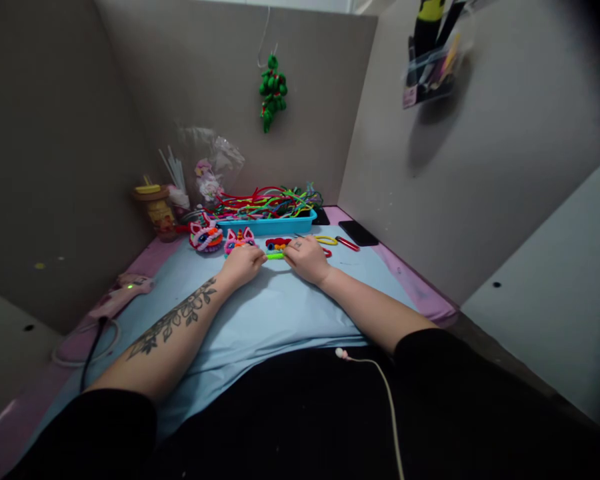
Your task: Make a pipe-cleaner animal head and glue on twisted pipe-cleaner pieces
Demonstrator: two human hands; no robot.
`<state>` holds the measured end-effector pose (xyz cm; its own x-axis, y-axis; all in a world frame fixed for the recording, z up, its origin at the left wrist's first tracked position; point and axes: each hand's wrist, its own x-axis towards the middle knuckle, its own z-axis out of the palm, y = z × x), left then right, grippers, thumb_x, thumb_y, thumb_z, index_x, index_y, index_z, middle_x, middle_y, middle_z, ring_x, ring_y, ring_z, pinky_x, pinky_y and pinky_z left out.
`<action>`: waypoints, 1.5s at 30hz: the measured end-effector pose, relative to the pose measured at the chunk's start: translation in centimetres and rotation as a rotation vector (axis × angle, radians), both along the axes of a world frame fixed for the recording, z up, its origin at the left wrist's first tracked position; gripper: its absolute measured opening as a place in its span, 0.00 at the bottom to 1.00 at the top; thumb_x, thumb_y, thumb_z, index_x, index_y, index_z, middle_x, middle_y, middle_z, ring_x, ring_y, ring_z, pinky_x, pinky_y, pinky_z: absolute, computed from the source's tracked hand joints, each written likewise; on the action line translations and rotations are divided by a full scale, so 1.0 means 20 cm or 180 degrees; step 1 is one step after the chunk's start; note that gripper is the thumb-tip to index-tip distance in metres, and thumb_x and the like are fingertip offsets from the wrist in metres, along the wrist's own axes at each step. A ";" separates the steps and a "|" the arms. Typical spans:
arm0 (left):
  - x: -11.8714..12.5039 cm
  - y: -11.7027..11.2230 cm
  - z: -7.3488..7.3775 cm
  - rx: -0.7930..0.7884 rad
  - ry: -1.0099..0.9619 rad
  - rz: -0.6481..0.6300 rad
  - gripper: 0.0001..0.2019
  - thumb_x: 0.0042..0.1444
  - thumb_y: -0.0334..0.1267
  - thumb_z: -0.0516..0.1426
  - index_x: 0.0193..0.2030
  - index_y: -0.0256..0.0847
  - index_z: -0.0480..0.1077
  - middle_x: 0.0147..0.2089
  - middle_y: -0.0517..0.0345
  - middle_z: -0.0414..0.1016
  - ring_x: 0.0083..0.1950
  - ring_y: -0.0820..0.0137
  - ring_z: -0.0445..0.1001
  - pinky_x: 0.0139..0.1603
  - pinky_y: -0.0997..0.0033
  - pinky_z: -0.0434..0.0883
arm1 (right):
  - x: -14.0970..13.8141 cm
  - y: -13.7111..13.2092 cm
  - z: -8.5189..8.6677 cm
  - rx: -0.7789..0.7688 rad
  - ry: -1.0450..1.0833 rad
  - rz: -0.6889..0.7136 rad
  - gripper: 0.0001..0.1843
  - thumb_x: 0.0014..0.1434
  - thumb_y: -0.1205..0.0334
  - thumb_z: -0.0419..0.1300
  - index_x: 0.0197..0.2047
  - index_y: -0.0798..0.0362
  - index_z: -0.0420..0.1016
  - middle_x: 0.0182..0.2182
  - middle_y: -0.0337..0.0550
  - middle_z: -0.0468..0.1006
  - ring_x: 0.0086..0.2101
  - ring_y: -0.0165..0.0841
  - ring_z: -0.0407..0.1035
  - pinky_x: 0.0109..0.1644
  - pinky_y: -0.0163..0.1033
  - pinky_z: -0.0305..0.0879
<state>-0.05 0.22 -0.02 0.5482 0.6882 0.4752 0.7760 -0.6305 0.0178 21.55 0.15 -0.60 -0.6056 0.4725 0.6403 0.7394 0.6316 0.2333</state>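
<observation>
Between my two hands runs a short bright green pipe cleaner [275, 256], held level just above the cloth. The fingers of my left hand [244, 263] are closed on its left end, and my right hand [306, 258] pinches the right end. Directly behind my left hand sits a pink pipe-cleaner head with ears and a striped horn [241, 239]. A second colourful pipe-cleaner head [206, 236] stands farther left. Just behind the green piece lies a red, orange and blue pipe-cleaner piece [279, 244], partly covered by my right hand.
A blue tray [265, 228] heaped with coloured pipe cleaners stands at the back. Yellow-handled scissors [326, 240], a red tool [348, 244] and a black phone [359, 233] lie right. A pink glue gun [125, 293] with its cord rests left. Grey partitions enclose the table.
</observation>
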 end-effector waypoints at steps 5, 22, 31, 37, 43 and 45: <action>0.01 -0.04 0.01 0.0177 -0.0026 0.0168 0.13 0.57 0.41 0.52 0.44 0.39 0.74 0.40 0.50 0.77 0.41 0.63 0.72 0.43 0.65 0.65 | 0.00 -0.01 0.00 -0.0079 0.0084 0.0064 0.11 0.61 0.61 0.51 0.38 0.57 0.72 0.36 0.50 0.74 0.38 0.37 0.62 0.40 0.41 0.50; 0.08 -0.08 0.03 0.0719 0.0365 0.0091 0.14 0.61 0.41 0.48 0.43 0.40 0.73 0.36 0.50 0.77 0.35 0.67 0.73 0.34 0.70 0.64 | -0.04 -0.03 0.00 -0.0207 0.0268 0.0200 0.14 0.64 0.60 0.47 0.39 0.56 0.72 0.31 0.48 0.74 0.35 0.36 0.63 0.39 0.39 0.53; 0.10 -0.09 0.06 0.0768 0.0432 0.0292 0.14 0.61 0.40 0.48 0.39 0.40 0.74 0.33 0.50 0.77 0.34 0.65 0.73 0.32 0.69 0.62 | 0.00 0.01 0.01 -0.0006 0.0383 -0.0045 0.11 0.63 0.63 0.50 0.35 0.54 0.73 0.30 0.46 0.74 0.36 0.37 0.60 0.40 0.41 0.50; -0.01 -0.04 0.07 0.0851 0.0344 0.0637 0.15 0.60 0.41 0.48 0.37 0.41 0.75 0.34 0.51 0.78 0.36 0.64 0.75 0.32 0.69 0.63 | 0.15 0.09 0.04 -0.0186 0.0870 -0.0200 0.08 0.59 0.66 0.52 0.34 0.54 0.73 0.31 0.47 0.74 0.38 0.38 0.60 0.42 0.41 0.53; -0.12 -0.02 0.10 0.0794 0.0032 0.1047 0.15 0.60 0.44 0.49 0.40 0.42 0.75 0.36 0.51 0.78 0.37 0.64 0.75 0.33 0.71 0.65 | 0.38 0.18 0.08 -0.0232 0.1940 -0.0927 0.08 0.57 0.62 0.53 0.33 0.55 0.72 0.34 0.48 0.74 0.38 0.39 0.64 0.44 0.42 0.56; -0.10 -0.03 0.10 0.0688 -0.0099 0.1027 0.15 0.59 0.45 0.50 0.43 0.43 0.74 0.38 0.52 0.79 0.38 0.64 0.75 0.33 0.71 0.65 | 0.41 0.19 0.09 -0.0549 0.2040 -0.1364 0.08 0.56 0.61 0.54 0.33 0.54 0.72 0.33 0.48 0.74 0.37 0.38 0.65 0.41 0.40 0.58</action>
<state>-2.12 -0.44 1.90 0.3030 0.7051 0.6411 0.9362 -0.3459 -0.0620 29.84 3.97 1.27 0.1138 0.7055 0.6995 0.8837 0.2499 -0.3958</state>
